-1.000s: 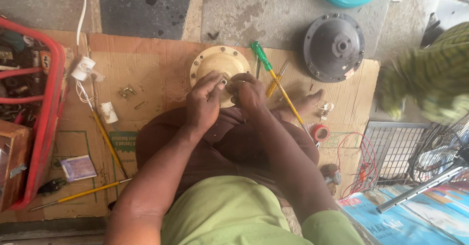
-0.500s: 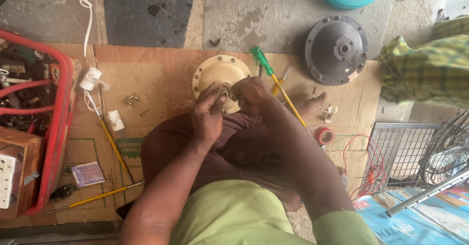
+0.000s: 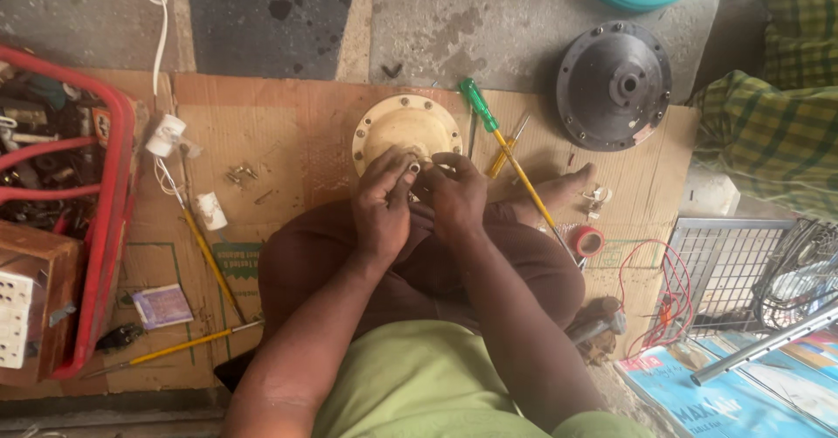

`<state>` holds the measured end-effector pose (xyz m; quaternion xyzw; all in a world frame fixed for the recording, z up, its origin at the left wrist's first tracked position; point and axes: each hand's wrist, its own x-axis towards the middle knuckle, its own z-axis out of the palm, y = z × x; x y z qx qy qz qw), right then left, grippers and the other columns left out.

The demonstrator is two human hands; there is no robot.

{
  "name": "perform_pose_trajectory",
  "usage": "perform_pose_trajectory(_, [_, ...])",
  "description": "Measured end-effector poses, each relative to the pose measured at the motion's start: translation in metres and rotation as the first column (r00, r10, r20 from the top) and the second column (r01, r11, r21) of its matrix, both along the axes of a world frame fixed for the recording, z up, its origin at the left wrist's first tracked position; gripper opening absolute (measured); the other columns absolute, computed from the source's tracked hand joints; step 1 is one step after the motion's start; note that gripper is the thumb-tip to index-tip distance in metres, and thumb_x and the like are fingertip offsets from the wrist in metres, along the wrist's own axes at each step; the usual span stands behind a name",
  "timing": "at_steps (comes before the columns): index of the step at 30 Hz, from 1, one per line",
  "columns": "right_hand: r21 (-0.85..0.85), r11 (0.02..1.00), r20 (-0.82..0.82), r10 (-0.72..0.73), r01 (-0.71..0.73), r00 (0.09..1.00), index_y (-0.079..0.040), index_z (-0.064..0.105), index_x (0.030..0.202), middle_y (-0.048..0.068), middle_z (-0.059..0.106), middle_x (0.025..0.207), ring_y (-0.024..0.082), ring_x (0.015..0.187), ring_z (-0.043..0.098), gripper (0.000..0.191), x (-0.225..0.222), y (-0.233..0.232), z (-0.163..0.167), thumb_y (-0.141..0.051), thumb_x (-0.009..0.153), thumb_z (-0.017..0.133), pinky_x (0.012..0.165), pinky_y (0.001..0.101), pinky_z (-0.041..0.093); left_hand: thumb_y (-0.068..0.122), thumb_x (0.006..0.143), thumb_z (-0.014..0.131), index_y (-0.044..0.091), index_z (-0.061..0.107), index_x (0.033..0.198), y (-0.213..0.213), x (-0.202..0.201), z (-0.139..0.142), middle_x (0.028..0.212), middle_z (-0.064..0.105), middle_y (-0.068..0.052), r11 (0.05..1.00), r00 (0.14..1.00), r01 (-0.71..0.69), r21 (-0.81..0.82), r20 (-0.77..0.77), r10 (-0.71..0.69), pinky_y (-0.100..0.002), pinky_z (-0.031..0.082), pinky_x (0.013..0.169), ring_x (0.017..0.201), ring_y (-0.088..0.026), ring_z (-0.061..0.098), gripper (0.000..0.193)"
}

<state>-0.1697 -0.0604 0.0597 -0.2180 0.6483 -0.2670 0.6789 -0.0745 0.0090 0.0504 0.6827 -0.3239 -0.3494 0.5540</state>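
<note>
Both hands (image 3: pixel 419 198) crowd the near edge of the cream round cover (image 3: pixel 406 128) at cardboard (image 3: pixel 297 115) centre. Right side blocked: green-handled screwdriver (image 3: pixel 502 146), black motor housing (image 3: pixel 615 85) at far right corner, red tape roll (image 3: pixel 587 241). Left: loose screws (image 3: pixel 240 174), white plugs (image 3: pixel 166 134), red crate (image 3: pixel 109 220) along left edge. Bare cardboard between screws and cover.

To your left on the cardboard (image 3: pixel 297 124) lies a small flat packet (image 3: pixel 161 305), rectangular, pale lilac and white. Just right of it you see a green printed panel (image 3: pixel 237 259) on the cardboard itself, partly hidden by your knee. At your lower right, a blue glossy printed sheet (image 3: pixel 724 399) with a red patch near its corner lies on the floor.
</note>
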Motion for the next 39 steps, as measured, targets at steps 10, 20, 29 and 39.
perform_pose_trajectory(10, [0.164,0.985,0.043,0.050,-0.056,0.998,0.007,0.067,0.113,0.011,0.068,0.086,0.016,0.065,0.063,0.023,-0.012,-0.010,-0.026,-0.002,0.092,0.063,0.054,0.0287,0.052,-0.001,0.098,0.064,-0.003,0.071,0.120,0.004,-0.003,-0.005,0.134,0.067,-0.020,1.000,0.999,-0.011,0.017,0.041,0.010,-0.037,0.054,0.105,0.125,-0.030,0.066,0.023])
perform_pose_trajectory(20, [0.173,0.919,0.123,0.337,-0.355,0.933,0.004,0.068,0.107,0.007,0.067,0.081,0.015,0.059,0.060,0.018,-0.021,-0.042,-0.014,-0.002,0.090,0.068,0.050,0.0278,0.050,0.000,0.097,0.065,-0.004,0.071,0.118,0.001,0.002,-0.004,0.131,0.069,-0.020,0.999,0.998,0.042,0.007,0.046,-0.042,-0.036,0.057,0.101,0.120,-0.029,0.070,0.022])
perform_pose_trajectory(29, [0.078,0.709,-0.430,0.658,-0.701,0.618,-0.001,0.076,0.097,0.014,0.078,0.080,0.018,0.066,0.075,0.020,-0.019,-0.040,-0.024,-0.017,0.089,0.069,0.060,0.0320,0.060,0.001,0.097,0.065,-0.002,0.071,0.119,-0.003,-0.001,0.000,0.129,0.069,-0.018,1.000,0.999,0.018,0.000,-0.030,-0.018,-0.036,0.058,0.100,0.119,-0.028,0.070,0.023])
perform_pose_trajectory(39, [0.157,0.885,-0.398,0.463,-0.438,0.792,0.003,0.070,0.098,0.018,0.072,0.080,0.026,0.071,0.073,0.019,-0.030,-0.026,-0.033,-0.013,0.092,0.062,0.065,0.0378,0.061,0.005,0.095,0.068,0.000,0.074,0.118,-0.009,-0.008,-0.003,0.134,0.066,-0.021,0.991,0.976,0.063,0.120,0.202,-0.086,-0.040,0.048,0.109,0.128,-0.034,0.062,0.024])
